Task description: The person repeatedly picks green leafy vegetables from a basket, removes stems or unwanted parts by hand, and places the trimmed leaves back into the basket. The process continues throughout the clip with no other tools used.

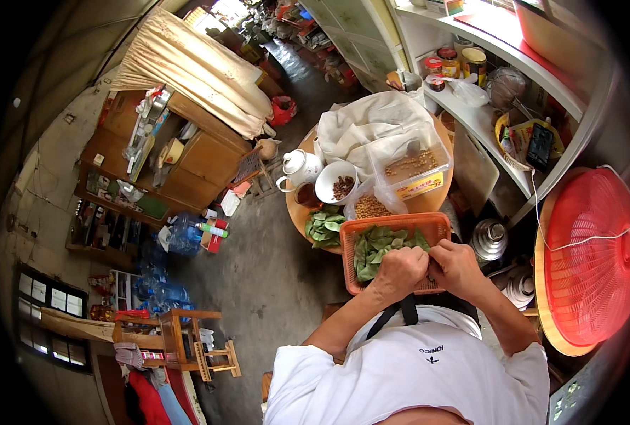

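My left hand (pixel 404 267) and my right hand (pixel 454 264) meet over the near right part of an orange plastic basket (pixel 348 265). Their fingertips are pinched together on what looks like a flat green bean pod, mostly hidden by the fingers. Inside the basket lies a heap of flat green bean pods (pixel 374 249). Another pile of green pods (pixel 324 228) rests on the round wooden table (pixel 299 215), left of the basket. The basket's near edge is by my waist, with a black strap hanging in front of it.
Beyond the basket are a bag of soybeans (pixel 372 207), a white bowl (pixel 323 183), a glass of dark tea (pixel 307 195), a white teapot (pixel 301 167) and a clear plastic box (pixel 413 164). Right stand a metal-topped thermos (pixel 489 239) and a red mesh cover (pixel 586 260).
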`<act>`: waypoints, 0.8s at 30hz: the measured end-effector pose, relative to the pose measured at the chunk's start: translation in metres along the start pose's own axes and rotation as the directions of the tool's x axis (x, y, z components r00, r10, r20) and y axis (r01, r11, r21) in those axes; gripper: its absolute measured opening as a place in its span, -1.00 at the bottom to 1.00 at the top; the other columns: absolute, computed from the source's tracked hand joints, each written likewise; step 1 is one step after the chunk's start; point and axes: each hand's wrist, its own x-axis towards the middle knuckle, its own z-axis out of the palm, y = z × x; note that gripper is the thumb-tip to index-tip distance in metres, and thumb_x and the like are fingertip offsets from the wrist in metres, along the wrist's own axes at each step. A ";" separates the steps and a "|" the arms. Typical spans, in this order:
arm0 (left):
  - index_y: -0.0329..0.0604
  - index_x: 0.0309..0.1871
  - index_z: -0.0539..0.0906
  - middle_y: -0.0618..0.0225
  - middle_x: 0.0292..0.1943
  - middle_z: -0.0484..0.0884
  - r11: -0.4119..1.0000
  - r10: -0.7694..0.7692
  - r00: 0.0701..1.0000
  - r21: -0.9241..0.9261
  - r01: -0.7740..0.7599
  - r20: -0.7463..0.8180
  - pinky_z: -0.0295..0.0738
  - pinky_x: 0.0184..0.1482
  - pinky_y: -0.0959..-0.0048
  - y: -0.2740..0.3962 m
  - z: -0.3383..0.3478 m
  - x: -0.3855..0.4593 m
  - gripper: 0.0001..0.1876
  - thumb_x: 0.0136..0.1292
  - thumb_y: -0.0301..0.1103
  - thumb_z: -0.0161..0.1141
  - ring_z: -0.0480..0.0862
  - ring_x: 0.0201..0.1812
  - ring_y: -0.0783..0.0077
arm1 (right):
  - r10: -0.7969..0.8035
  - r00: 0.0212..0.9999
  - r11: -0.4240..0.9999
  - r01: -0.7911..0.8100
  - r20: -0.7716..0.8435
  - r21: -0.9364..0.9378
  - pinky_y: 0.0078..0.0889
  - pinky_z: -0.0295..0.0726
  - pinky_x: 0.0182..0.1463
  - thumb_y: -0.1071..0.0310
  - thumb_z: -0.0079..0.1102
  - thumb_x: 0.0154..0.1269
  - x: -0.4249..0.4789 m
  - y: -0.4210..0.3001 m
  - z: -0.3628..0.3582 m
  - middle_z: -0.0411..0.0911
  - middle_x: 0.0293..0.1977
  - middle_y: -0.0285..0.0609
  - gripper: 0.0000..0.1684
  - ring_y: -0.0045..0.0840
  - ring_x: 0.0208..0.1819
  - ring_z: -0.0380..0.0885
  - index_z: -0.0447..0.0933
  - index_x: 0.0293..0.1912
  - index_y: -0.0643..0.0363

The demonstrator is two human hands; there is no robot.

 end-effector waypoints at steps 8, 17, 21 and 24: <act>-0.18 -0.60 0.38 0.27 -0.67 0.33 0.999 0.017 0.996 -0.049 -0.022 -0.088 0.34 -0.59 0.33 0.007 0.000 0.021 -0.85 -0.04 -0.45 0.13 0.44 -0.62 0.23 | 0.318 0.938 0.847 -0.215 -0.139 0.486 -0.61 0.29 -0.53 0.54 0.03 -0.02 -0.005 0.014 -0.010 0.32 -0.63 -0.29 -0.97 -0.72 -0.56 0.29 0.42 -0.48 0.30; -0.41 -0.39 0.56 0.28 -0.58 0.51 0.711 -0.435 0.898 -0.636 0.299 -0.065 0.35 -0.50 0.56 -0.004 -0.015 0.012 -0.90 0.08 -0.52 0.18 0.46 -0.57 0.49 | 0.569 0.802 0.451 -0.490 0.183 0.746 -0.77 0.38 -0.48 0.55 -0.12 0.14 -0.032 0.016 -0.040 0.47 -0.57 -0.40 -0.85 -0.81 -0.54 0.43 0.45 -0.34 0.23; -0.42 -0.38 0.56 0.33 -0.53 0.55 0.596 -0.540 0.841 -0.719 0.357 -0.029 0.38 -0.41 0.61 -0.007 -0.013 0.009 -0.88 0.09 -0.51 0.19 0.48 -0.50 0.58 | 0.546 0.810 0.354 -0.452 0.211 0.818 -0.71 0.48 -0.56 0.56 -0.14 0.12 -0.036 0.016 -0.035 0.43 -0.50 -0.34 -0.85 -0.76 -0.53 0.43 0.43 -0.33 0.26; -0.40 -0.39 0.56 0.32 -0.55 0.54 0.628 -0.552 0.831 -0.688 0.363 -0.065 0.38 -0.44 0.58 -0.010 -0.007 0.003 -0.89 0.07 -0.52 0.20 0.48 -0.53 0.56 | 0.483 0.820 0.324 -0.493 0.307 0.807 -0.70 0.47 -0.53 0.52 -0.08 0.14 -0.035 0.008 -0.021 0.44 -0.49 -0.33 -0.89 -0.78 -0.51 0.42 0.45 -0.35 0.27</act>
